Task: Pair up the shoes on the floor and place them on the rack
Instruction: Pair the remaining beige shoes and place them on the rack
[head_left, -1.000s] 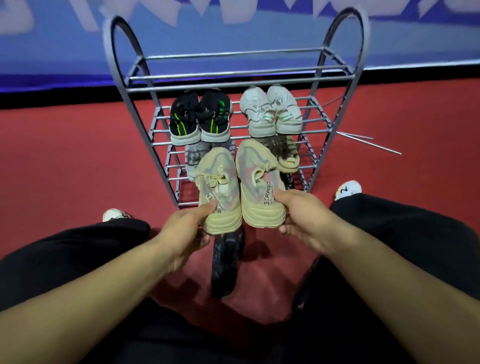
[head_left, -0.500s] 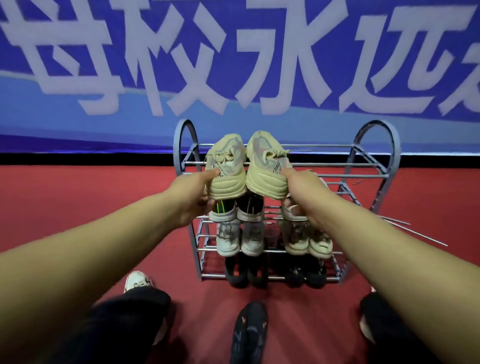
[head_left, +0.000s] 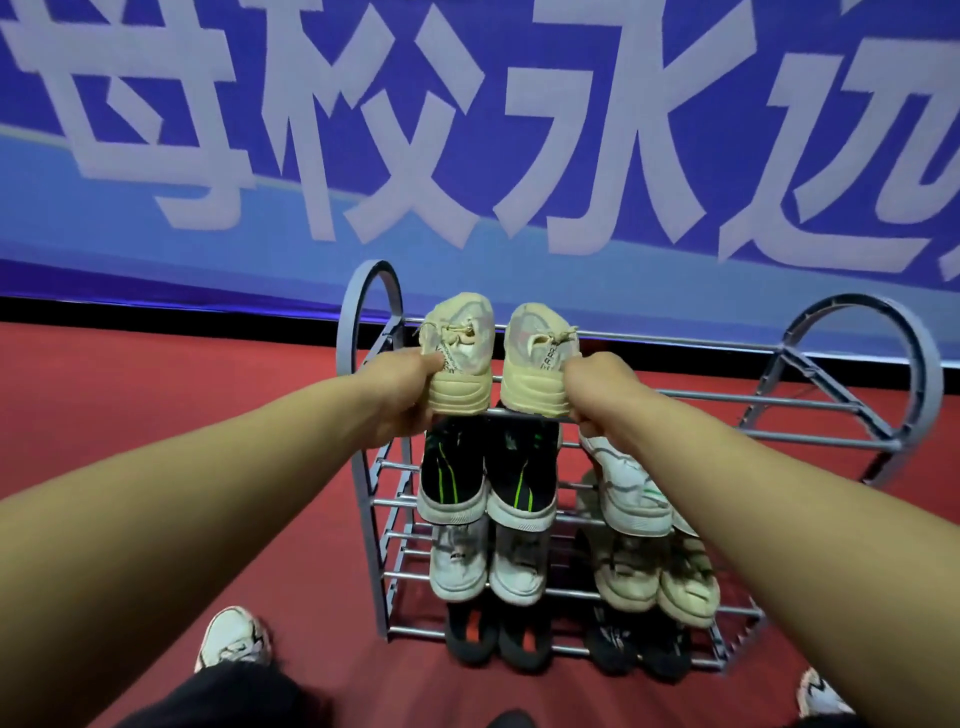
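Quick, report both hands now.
Left hand: closed on left beige knit sneaker.
Right hand: closed on right beige knit sneaker.

You have one view only, from the wide-angle camera on your head, so no second view shares any part of the scene. It looks forward and slightly down along both outstretched forearms, which enter from the lower corners and meet near the centre. The shoe rack (head_left: 644, 410) stands straight ahead, close, seen from above its top tier and a little left of its middle. Beyond it the red floor (head_left: 156, 395) runs back to a blue banner (head_left: 467, 130) filling the upper half. Your own feet sit at the bottom edge. Straight lines bow toward the edges.
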